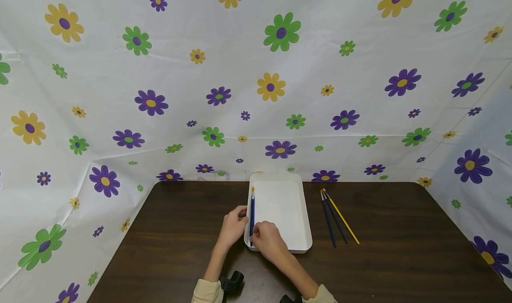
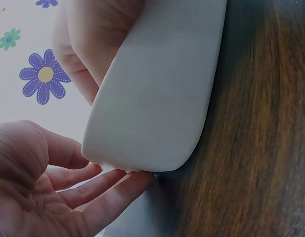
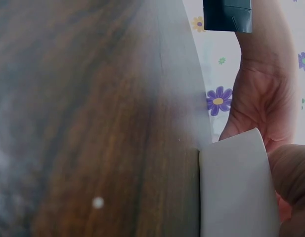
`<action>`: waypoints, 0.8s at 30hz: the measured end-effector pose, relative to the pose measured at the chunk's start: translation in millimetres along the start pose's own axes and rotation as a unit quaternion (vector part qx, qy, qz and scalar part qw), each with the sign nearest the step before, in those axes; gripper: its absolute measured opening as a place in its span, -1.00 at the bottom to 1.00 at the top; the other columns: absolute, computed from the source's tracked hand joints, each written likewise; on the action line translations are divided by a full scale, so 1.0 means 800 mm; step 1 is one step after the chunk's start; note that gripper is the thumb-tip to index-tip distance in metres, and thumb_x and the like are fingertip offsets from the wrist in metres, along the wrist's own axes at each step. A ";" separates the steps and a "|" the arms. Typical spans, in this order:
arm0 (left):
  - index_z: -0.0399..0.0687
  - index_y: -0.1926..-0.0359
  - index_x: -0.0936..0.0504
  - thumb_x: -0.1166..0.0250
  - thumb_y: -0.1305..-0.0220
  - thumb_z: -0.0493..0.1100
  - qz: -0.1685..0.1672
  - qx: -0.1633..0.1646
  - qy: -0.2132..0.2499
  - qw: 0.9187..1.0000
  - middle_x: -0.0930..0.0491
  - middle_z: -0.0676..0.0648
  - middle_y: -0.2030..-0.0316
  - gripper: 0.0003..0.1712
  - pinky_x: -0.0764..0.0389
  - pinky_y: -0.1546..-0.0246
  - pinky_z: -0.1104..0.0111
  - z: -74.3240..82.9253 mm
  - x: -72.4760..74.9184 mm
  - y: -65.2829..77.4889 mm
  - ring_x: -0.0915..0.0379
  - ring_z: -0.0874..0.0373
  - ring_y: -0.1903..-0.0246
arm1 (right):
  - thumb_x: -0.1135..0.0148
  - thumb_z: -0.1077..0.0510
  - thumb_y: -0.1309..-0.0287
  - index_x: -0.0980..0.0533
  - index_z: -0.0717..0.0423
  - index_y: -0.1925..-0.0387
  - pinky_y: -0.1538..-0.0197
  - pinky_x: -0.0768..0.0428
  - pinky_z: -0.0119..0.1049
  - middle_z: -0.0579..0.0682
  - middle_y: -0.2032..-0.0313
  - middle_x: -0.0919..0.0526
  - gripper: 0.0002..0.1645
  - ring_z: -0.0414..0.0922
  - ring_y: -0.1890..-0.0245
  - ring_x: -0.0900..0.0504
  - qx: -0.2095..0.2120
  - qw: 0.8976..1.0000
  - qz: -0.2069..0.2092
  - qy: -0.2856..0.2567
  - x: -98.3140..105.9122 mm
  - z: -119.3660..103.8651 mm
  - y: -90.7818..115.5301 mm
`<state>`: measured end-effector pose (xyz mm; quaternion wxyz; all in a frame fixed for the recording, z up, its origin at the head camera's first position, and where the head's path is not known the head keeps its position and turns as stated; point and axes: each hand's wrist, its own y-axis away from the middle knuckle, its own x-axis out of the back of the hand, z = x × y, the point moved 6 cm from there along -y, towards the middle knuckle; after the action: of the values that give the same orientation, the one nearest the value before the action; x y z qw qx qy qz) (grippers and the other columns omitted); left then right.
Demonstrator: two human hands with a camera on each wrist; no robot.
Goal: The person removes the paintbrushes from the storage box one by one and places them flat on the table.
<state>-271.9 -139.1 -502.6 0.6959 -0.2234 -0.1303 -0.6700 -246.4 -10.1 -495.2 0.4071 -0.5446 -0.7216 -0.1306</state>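
A white rectangular tray [image 1: 282,205] lies on the table, and a blue paintbrush [image 1: 252,209] rests lengthwise along its left inner wall, bristles at the far end. Whether a second brush lies beside it I cannot tell. My right hand [image 1: 269,240] reaches over the near left corner, curled fingers pinching the brush's lower handle. In the right wrist view the tray wall [image 3: 231,187] hides those fingertips. My left hand [image 1: 233,226] is at the tray's left side; in the left wrist view its fairly straight fingers [image 2: 110,200] touch the tray's outer wall.
Right of the tray, two dark blue paintbrushes [image 1: 328,221] and a yellow paintbrush [image 1: 344,218] lie with bristle ends together. The dark wooden table [image 1: 400,232] meets a white flower-patterned cloth [image 1: 240,81] at the back and sides. A black wrist mount [image 1: 232,281] sits on the left wrist.
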 end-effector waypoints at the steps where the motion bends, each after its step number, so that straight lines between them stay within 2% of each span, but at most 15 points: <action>1: -0.42 -0.13 -0.64 -0.22 -0.29 -0.41 0.000 0.001 0.001 1.000 -0.71 -0.33 0.07 -0.61 -0.65 0.08 -0.04 0.000 0.000 0.000 -0.66 -0.19 0.09 | -0.51 0.38 0.02 -0.57 0.23 0.54 0.46 -0.43 -0.37 -0.13 0.61 -0.47 -0.79 -0.25 0.55 -0.38 -0.004 1.000 -0.003 -0.003 -0.001 0.001 0.000; 4: -0.42 -0.12 -0.64 -0.21 -0.28 -0.41 0.000 0.000 0.001 1.000 -0.71 -0.33 0.08 -0.61 -0.66 0.08 -0.03 0.001 -0.001 0.001 -0.66 -0.18 0.10 | -0.50 0.39 0.03 -0.57 0.25 0.54 0.46 -0.44 -0.36 -0.12 0.61 -0.49 -0.80 -0.24 0.55 -0.40 -0.014 1.000 -0.007 -0.015 -0.002 0.002 0.000; 11: -0.43 -0.12 -0.63 -0.20 -0.28 -0.41 0.003 -0.004 -0.002 1.000 -0.71 -0.33 0.09 -0.61 -0.66 0.09 -0.04 0.002 -0.001 0.001 -0.66 -0.18 0.11 | -0.50 0.40 0.07 -0.56 0.27 0.55 0.51 -0.46 -0.36 -0.09 0.62 -0.51 -0.79 -0.23 0.57 -0.41 -0.004 1.000 0.007 -0.022 0.001 0.000 0.001; 16: -0.44 -0.12 -0.63 -0.21 -0.29 -0.42 0.007 -0.007 -0.004 1.000 -0.71 -0.35 0.08 -0.61 -0.66 0.10 -0.03 0.003 0.000 0.001 -0.67 -0.19 0.12 | -0.45 0.44 0.05 -0.54 0.26 0.57 0.52 -0.45 -0.36 -0.07 0.62 -0.51 -0.79 -0.22 0.58 -0.41 -0.037 0.999 -0.003 -0.031 -0.002 0.004 -0.001; 24: -0.45 -0.15 -0.61 -0.22 -0.31 -0.41 0.006 -0.003 0.001 1.000 -0.71 -0.35 0.07 -0.61 -0.67 0.12 -0.01 0.005 0.000 0.002 -0.69 -0.20 0.12 | -0.30 0.48 0.08 -0.50 0.20 0.69 0.61 -0.33 -0.41 -0.10 0.68 -0.44 -0.76 -0.22 0.65 -0.34 -0.077 0.997 -0.003 -0.008 -0.002 0.006 0.000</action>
<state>-270.0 -137.4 -499.1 0.6992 -0.2251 -0.1263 -0.6667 -248.5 -8.0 -499.4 0.3580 -0.5731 -0.7141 -0.1827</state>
